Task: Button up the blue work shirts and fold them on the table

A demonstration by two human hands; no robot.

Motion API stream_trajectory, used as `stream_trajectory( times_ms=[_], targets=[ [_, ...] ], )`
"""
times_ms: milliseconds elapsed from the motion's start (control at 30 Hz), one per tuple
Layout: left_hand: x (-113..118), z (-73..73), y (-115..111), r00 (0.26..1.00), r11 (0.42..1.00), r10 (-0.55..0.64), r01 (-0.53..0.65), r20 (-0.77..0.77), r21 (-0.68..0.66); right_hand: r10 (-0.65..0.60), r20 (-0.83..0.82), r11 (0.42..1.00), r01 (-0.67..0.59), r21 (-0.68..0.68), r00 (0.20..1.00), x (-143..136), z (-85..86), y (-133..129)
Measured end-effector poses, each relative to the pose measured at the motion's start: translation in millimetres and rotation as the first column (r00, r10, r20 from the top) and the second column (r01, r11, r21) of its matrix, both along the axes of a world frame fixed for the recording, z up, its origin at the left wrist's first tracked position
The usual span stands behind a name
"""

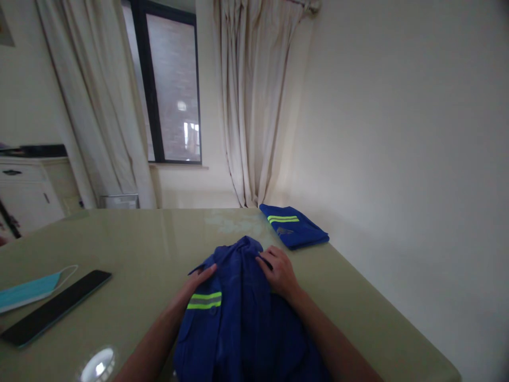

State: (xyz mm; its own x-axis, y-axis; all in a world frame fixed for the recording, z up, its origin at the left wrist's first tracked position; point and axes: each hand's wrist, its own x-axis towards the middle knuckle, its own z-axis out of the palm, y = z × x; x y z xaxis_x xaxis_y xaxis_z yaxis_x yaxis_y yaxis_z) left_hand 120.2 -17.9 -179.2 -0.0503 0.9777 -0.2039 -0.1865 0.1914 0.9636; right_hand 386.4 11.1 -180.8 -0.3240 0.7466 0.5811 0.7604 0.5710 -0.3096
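Observation:
A dark blue garment (246, 323) with a yellow-green and grey stripe and a button lies bunched on the table in front of me. My left hand (198, 279) is at its upper left part, thumb on top of the cloth and the other fingers hidden beneath it. At the upper right edge, my right hand (279, 269) pinches the fabric between thumb and curled fingers. Beyond it, near the table's far right edge, rests a folded blue garment (300, 233) with a similar double stripe.
On the left of the glossy green table (151, 239) lie a light blue face mask (29, 293) and a long black flat object (55, 307). A wall borders the table's right side. Curtains, a window and a white cabinet (27, 185) stand behind.

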Motion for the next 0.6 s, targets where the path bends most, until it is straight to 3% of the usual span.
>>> stream_trajectory(
  times_ms=[100,167,233,300,400,467,567,600],
  targets=[
    [-9.0,21.9,-13.6,0.997,0.999,-0.038,0.040,-0.060,0.026,-0.067,-0.075,0.997,0.069,0.030,0.995,9.1,19.1,-5.9],
    [-14.2,45.4,-18.8,0.981,0.996,-0.009,0.026,-0.193,0.083,-0.074,-0.196,0.995,0.087,0.056,0.978,14.7,39.9,-12.1],
    [-16.6,77.3,-24.1,0.924,0.977,0.093,-0.013,-0.372,0.211,-0.066,-0.392,0.993,0.099,0.065,0.917,19.1,69.7,-21.2],
    [-14.6,116.5,-33.2,0.827,0.912,0.259,-0.040,-0.499,0.407,-0.075,-0.626,0.995,0.096,0.000,0.776,22.6,108.1,-31.2],
    [-2.2,179.4,-49.8,0.701,0.736,0.510,-0.058,-0.498,0.674,-0.037,-0.850,0.976,-0.163,-0.144,0.526,25.0,173.7,-36.5],
    [9.5,214.7,-49.7,0.565,0.541,0.730,-0.136,-0.384,0.830,0.057,-0.925,0.949,-0.309,-0.068,0.376,21.5,214.7,-23.5],
    [23.2,241.8,-13.4,0.343,0.194,0.933,-0.232,-0.106,0.953,0.257,-0.948,0.928,-0.321,0.188,0.188,4.1,256.1,26.2],
    [24.9,241.8,7.2,0.323,0.160,0.942,-0.206,-0.087,0.965,0.305,-0.937,0.920,-0.307,0.243,0.173,-3.7,261.2,47.7]
  ],
)
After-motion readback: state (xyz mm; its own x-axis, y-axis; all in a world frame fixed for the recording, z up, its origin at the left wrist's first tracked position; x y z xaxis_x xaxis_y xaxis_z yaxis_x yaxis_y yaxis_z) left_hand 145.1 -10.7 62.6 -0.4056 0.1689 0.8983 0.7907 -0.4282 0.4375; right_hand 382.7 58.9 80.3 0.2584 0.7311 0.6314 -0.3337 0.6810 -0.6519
